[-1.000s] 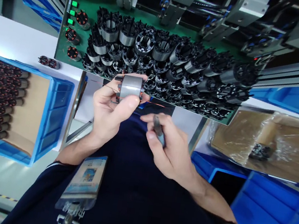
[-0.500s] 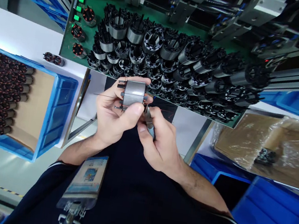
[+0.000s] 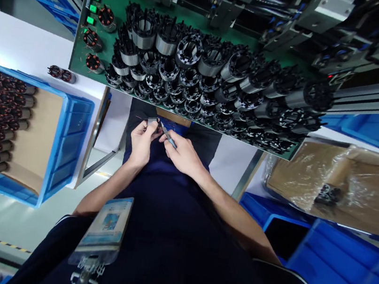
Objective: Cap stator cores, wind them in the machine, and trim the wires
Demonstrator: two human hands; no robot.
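Note:
My left hand [image 3: 142,143] is closed around a motor stator [image 3: 153,120], a metal ring core with dark insulation, mostly hidden by the fingers. In my right hand [image 3: 183,151] is a pair of cutting pliers [image 3: 168,138] with a light blue-grey handle. The tip of the pliers is at the right side of the stator; whether it touches a wire is too small to tell. Both hands are low, in front of my lap, below the front edge of the green worktop [image 3: 88,77].
Many bare stator cores [image 3: 188,75] stand packed on the worktop, with wound stators [image 3: 94,62] at its left. A blue crate [image 3: 69,133] of wound stators is at left. Machine fixtures [image 3: 231,6] hang behind. Plastic-wrapped cardboard [image 3: 298,177] and blue bins [image 3: 340,274] lie at right.
Both hands have moved down and away from the camera toward the lap, taking the stator and pliers with them. The stator has turned in the left hand. The view has shifted slightly.

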